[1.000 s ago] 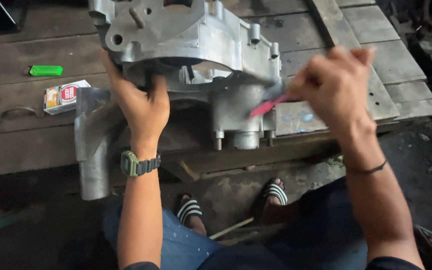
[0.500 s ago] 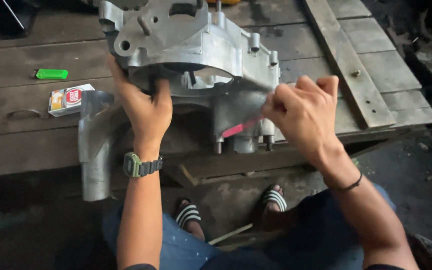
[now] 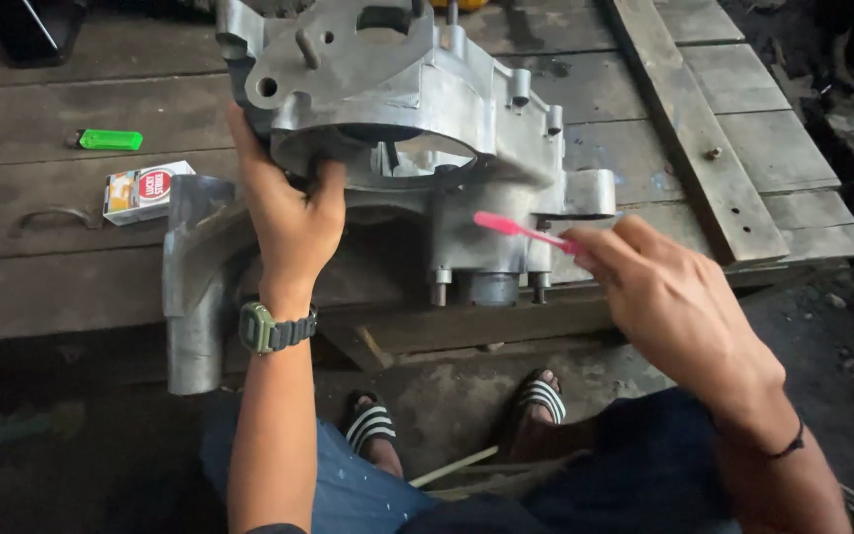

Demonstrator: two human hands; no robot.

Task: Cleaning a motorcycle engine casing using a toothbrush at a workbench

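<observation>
the grey metal engine casing [image 3: 417, 129] stands at the near edge of the wooden platform [image 3: 733, 148]. the left hand [image 3: 289, 213] grips the casing's lower left rim, fingers curled. the right hand [image 3: 674, 297] pinches a pink toothbrush [image 3: 521, 229] against the casing's lower right side.

Small white, red and yellow box [image 3: 145, 191] on wooden planks [image 3: 42, 129], beside green lighter [image 3: 111, 139].
</observation>
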